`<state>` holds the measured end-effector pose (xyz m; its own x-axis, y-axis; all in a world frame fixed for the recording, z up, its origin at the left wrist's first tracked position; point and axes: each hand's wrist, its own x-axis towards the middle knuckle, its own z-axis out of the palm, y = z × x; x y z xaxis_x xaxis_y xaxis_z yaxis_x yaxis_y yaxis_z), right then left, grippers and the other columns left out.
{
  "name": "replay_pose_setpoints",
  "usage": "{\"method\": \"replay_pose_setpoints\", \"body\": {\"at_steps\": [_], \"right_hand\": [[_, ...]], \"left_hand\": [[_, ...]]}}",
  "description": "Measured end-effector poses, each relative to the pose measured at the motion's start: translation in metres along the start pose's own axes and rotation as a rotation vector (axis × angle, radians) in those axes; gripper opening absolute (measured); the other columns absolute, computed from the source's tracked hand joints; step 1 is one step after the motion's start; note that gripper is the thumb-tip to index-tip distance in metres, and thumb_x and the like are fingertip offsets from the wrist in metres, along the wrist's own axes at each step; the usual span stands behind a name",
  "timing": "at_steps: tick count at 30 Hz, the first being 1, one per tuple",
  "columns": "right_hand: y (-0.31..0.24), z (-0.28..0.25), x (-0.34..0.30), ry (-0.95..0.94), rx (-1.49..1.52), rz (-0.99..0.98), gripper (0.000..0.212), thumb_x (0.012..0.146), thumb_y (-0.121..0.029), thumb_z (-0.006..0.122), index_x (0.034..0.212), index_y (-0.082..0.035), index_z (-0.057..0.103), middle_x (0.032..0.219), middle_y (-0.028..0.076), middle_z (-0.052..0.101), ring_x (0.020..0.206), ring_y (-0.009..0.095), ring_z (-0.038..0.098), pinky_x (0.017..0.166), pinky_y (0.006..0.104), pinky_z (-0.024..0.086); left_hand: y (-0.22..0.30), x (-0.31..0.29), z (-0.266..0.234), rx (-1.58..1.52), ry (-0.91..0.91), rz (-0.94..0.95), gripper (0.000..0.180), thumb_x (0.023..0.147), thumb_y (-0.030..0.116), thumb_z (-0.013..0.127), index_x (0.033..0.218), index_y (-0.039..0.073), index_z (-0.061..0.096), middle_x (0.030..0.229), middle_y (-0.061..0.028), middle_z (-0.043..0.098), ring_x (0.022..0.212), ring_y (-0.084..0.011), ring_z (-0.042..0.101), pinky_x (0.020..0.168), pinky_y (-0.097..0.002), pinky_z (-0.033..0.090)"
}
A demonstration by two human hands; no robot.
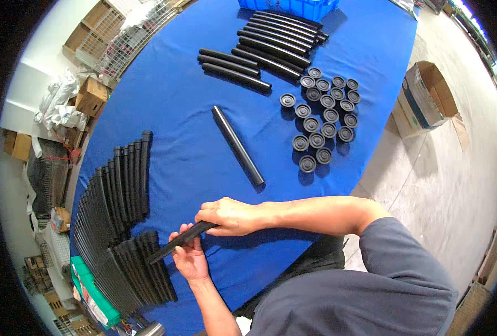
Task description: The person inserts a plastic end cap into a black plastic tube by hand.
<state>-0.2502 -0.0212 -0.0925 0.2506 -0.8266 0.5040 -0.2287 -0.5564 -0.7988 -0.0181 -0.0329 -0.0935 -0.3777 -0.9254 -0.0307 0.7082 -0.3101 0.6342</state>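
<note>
Both hands are on one black tube (173,248), held slantwise above the front of the blue-clothed table. My right hand (229,216) closes round its upper right end, hiding that end. Palm up, my left hand (192,259) holds the tube around its middle, with fingers behind it and the thumb in front. The tube's lower left end reaches over a row of black tubes (139,263). Farther off, a single black tube (238,145) lies alone on the cloth.
Capped black tubes (131,179) fill the table's left side. Round black caps (315,140) stand at the right, below more tubes (276,42) and a blue crate (293,5). A green box (94,291) sits lower left. An open carton (425,101) stands on the floor.
</note>
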Motion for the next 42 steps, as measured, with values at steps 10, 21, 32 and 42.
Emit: {"method": "replay_pose_setpoints", "body": {"at_steps": [10,21,32,42], "right_hand": [[0.0,-0.01,0.008,-0.166,0.203,0.232,0.026,0.077,-0.021,0.069,0.092,0.001,0.064,0.081,0.021,0.065,0.08,0.04,0.065,0.068,0.0482,0.051],[-0.002,-0.011,0.007,-0.255,0.198,0.232,0.03,0.083,-0.017,0.069,0.107,-0.003,0.058,0.087,0.015,0.058,0.074,0.038,0.062,0.064,0.0493,0.049],[-0.013,-0.024,0.016,-0.447,0.334,0.515,0.032,0.082,-0.018,0.07,0.108,-0.002,0.059,0.089,0.016,0.059,0.082,0.035,0.063,0.067,0.045,0.052],[-0.01,-0.014,0.009,-0.29,0.177,0.279,0.027,0.083,-0.018,0.068,0.1,0.001,0.061,0.085,0.02,0.063,0.084,0.039,0.063,0.072,0.0474,0.05]], "left_hand": [[0.004,0.002,-0.004,0.048,-0.01,0.004,0.03,0.091,0.011,0.067,0.118,0.003,0.055,0.126,-0.0222,0.061,0.125,-0.0371,0.054,0.11,-0.0502,0.044],[0.003,0.003,-0.011,-0.014,-0.135,-0.022,0.033,0.096,0.01,0.06,0.126,-0.001,0.055,0.137,-0.0229,0.053,0.133,-0.0381,0.046,0.113,-0.0494,0.041],[0.002,0.004,-0.006,-0.019,-0.061,-0.009,0.033,0.095,0.01,0.062,0.125,0.0,0.055,0.133,-0.0218,0.056,0.129,-0.0363,0.05,0.112,-0.0499,0.042],[0.004,0.005,-0.01,0.032,-0.122,-0.005,0.033,0.095,0.008,0.061,0.126,0.002,0.055,0.133,-0.02,0.057,0.13,-0.0351,0.05,0.113,-0.0487,0.04]]}}
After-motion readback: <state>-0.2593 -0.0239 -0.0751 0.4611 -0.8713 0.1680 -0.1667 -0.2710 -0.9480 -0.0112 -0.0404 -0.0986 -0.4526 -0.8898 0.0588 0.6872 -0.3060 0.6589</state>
